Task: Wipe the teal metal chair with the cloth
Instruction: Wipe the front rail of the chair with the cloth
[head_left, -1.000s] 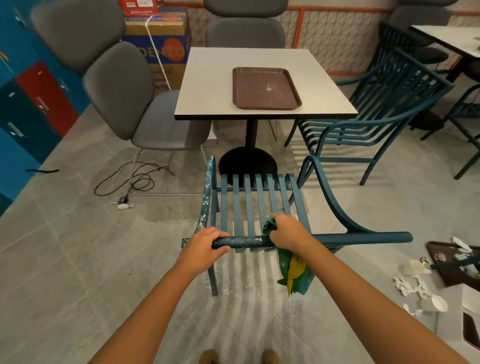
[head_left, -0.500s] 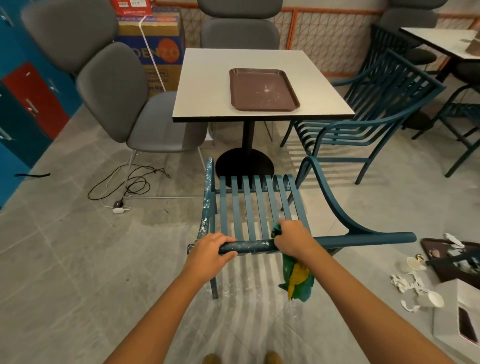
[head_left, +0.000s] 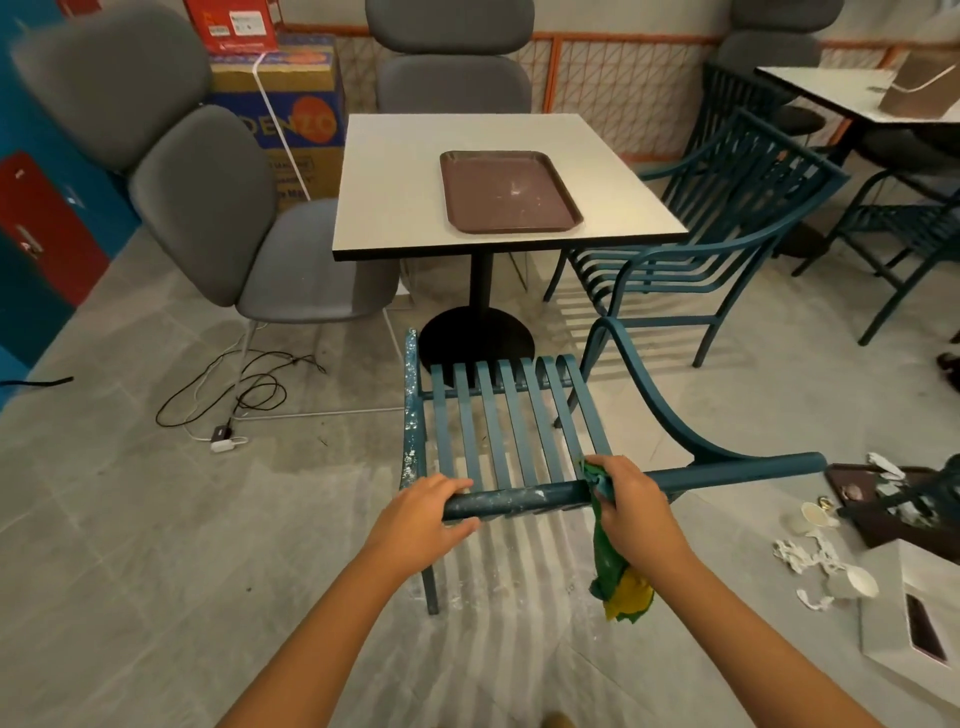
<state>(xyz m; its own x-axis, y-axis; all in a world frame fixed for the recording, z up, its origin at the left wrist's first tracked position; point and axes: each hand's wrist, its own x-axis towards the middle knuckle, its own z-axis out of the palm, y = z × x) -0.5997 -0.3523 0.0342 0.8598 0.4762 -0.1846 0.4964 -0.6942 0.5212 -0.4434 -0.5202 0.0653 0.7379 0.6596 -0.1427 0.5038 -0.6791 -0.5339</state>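
Left hand (head_left: 421, 514) curled round teal chair (head_left: 519, 426) top rail; right hand (head_left: 631, 506), further along rail, grips green-yellow cloth (head_left: 613, 571) against it.

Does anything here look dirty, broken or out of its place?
Yes. White flecks cover the chair's back rail and left armrest, left of the cloth. On the floor at right, cups and white shards lie scattered beside a dark tray, as if dropped.
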